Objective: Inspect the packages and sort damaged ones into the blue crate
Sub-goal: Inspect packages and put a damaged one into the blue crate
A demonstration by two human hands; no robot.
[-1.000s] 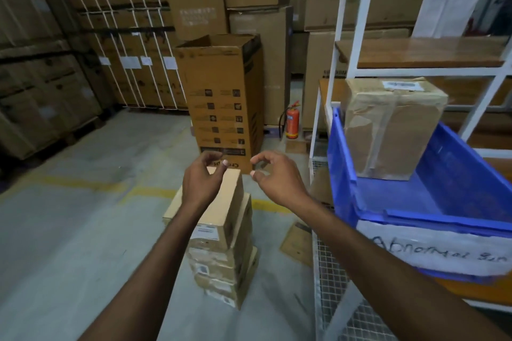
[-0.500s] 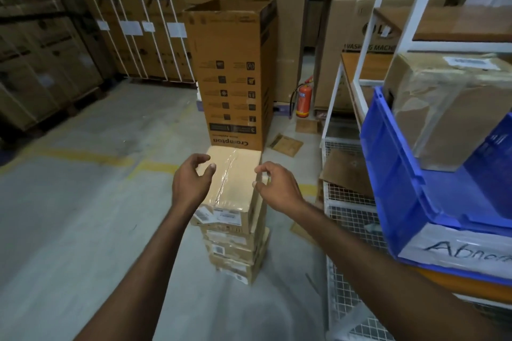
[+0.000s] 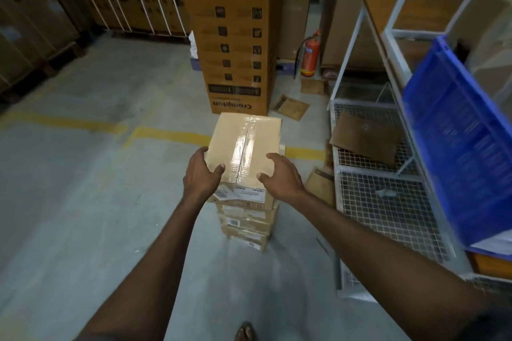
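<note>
A stack of small taped cardboard packages (image 3: 245, 223) stands on the concrete floor in front of me. My left hand (image 3: 201, 173) grips the left near corner of the top package (image 3: 248, 138), thumb lying on its taped lid. My right hand (image 3: 281, 176) grips the right near corner of the same package, thumb on the lid. White labels show on the front faces. The blue crate (image 3: 454, 147) sits on the shelf at the right, and a crumpled taped box (image 3: 490, 36) inside it is only partly in view.
A tall brown carton (image 3: 235, 36) stands just behind the stack. A white wire-mesh rack (image 3: 388, 202) with a loose cardboard sheet (image 3: 365, 138) is to the right. A red fire extinguisher (image 3: 310, 55) stands behind, flat cardboard scraps lie on the floor, and stacked cartons line the left wall.
My right hand came in from the air onto the top package's right corner, and my left hand settled on the left corner. My view dropped and swung left, pushing the crate to the edge.
</note>
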